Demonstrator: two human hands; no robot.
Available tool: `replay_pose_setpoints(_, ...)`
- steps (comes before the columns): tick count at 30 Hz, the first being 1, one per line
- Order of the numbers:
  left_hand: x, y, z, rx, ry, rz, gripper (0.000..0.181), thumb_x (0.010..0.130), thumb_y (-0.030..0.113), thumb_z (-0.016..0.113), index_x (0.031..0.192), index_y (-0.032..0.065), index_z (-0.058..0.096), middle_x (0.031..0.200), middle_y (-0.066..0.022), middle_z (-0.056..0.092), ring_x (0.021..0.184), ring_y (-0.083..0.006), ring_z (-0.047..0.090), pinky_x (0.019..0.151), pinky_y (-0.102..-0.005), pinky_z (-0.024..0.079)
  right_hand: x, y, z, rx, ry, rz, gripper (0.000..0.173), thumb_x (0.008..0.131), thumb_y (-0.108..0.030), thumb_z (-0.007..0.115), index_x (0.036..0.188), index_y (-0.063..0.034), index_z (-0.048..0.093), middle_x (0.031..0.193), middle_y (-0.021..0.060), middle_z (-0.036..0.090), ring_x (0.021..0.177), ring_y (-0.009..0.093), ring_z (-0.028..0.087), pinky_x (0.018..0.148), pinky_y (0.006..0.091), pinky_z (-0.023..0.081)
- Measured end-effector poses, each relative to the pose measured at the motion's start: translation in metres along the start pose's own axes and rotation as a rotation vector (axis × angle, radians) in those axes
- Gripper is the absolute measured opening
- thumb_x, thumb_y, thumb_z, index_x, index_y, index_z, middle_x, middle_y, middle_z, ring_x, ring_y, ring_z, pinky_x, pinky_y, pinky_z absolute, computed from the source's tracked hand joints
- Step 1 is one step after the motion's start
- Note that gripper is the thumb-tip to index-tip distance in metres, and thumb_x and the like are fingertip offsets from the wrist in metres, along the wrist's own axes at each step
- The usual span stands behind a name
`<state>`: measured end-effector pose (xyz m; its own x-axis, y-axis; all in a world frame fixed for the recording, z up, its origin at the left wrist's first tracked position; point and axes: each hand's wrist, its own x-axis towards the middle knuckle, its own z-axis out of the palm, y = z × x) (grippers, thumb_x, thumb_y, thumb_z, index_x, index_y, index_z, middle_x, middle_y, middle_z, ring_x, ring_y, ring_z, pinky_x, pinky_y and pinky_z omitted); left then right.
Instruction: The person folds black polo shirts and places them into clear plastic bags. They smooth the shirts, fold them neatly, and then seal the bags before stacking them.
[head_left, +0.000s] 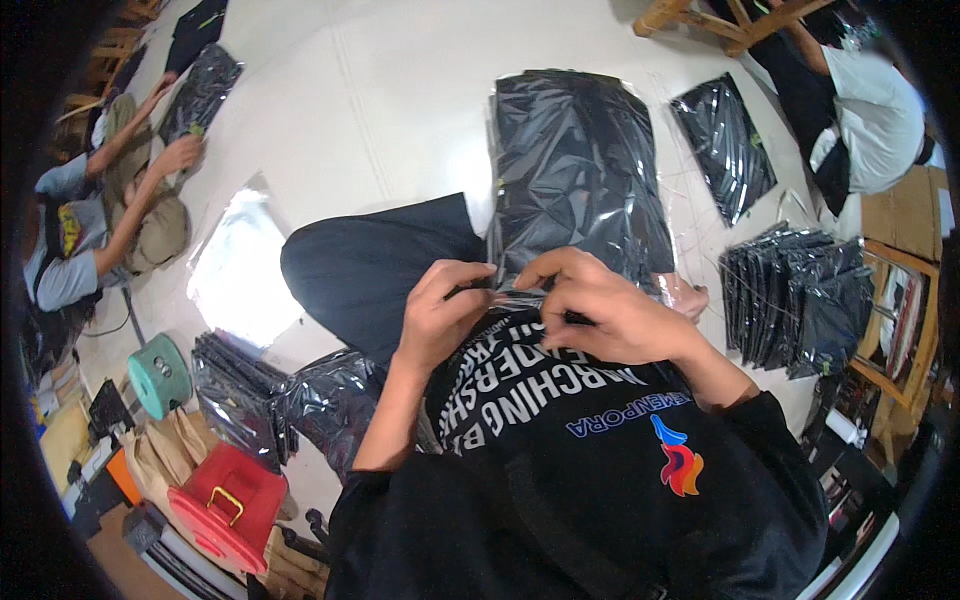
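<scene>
Several black garments in clear plastic bags (574, 172) lie stacked flat in front of me, glossy and creased. My left hand (450, 311) is at the near edge of the top bag, its fingertips on the clear plastic flap (517, 300). Close beside it, my right hand (600, 311) bends over the same edge with curled fingers. Whether the right fingers pinch the film is unclear. Both hands are just above my black printed shirt (562, 397), and my dark-clothed knee (382, 262) is to the left of the stack.
A bagged garment (726, 146) and a bagged pile (795, 300) lie to the right. Clear plastic bags (244, 266), more bagged garments (240, 397), a teal stool (160, 375) and a red lidded container (229, 502) are left. Two people sit nearby, one handling a bagged garment (201, 90).
</scene>
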<state>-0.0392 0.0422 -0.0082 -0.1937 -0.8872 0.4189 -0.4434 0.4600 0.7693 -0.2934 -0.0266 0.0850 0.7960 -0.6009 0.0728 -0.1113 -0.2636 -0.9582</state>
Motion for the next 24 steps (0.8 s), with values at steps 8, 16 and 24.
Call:
replay_pose_setpoints(8, -0.002, -0.005, 0.003, -0.114, -0.056, -0.001, 0.020, 0.072, 0.000, 0.088, 0.083, -0.0003, 0.070, 0.110, -0.0105, 0.077, 0.090, -0.0270, 0.071, 0.078, -0.0366, 0.057, -0.181, 0.069, -0.103, 0.123, -0.119, 0.929, 0.020, 0.100, -0.016, 0.069, 0.095, -0.0036, 0.055, 0.084, 0.0061, 0.067, 0.078, 0.021, 0.065, 0.071, 0.0337, 0.050)
replay_pose_setpoints(16, 0.001, -0.002, -0.004, 0.016, -0.119, 0.065, 0.019, 0.071, -0.002, 0.087, 0.083, 0.0003, 0.072, 0.106, -0.0087, 0.077, 0.083, -0.0262, 0.070, 0.071, -0.0355, 0.057, -0.203, 0.079, -0.065, -0.724, 0.512, 0.675, 0.042, 0.090, -0.001, 0.073, 0.128, -0.0024, 0.058, 0.120, 0.0199, 0.061, 0.093, 0.034, 0.064, 0.076, 0.0387, 0.053)
replay_pose_setpoints(24, 0.005, -0.005, -0.012, 0.014, -0.108, 0.049, 0.020, 0.071, -0.004, 0.086, 0.082, 0.0007, 0.070, 0.103, -0.0085, 0.077, 0.081, -0.0257, 0.070, 0.070, -0.0346, 0.055, -0.173, 0.063, -0.050, -0.526, 0.548, 0.359, 0.033, 0.085, 0.003, 0.077, 0.116, -0.0084, 0.079, 0.119, 0.0109, 0.070, 0.103, 0.023, 0.068, 0.084, 0.0321, 0.053)
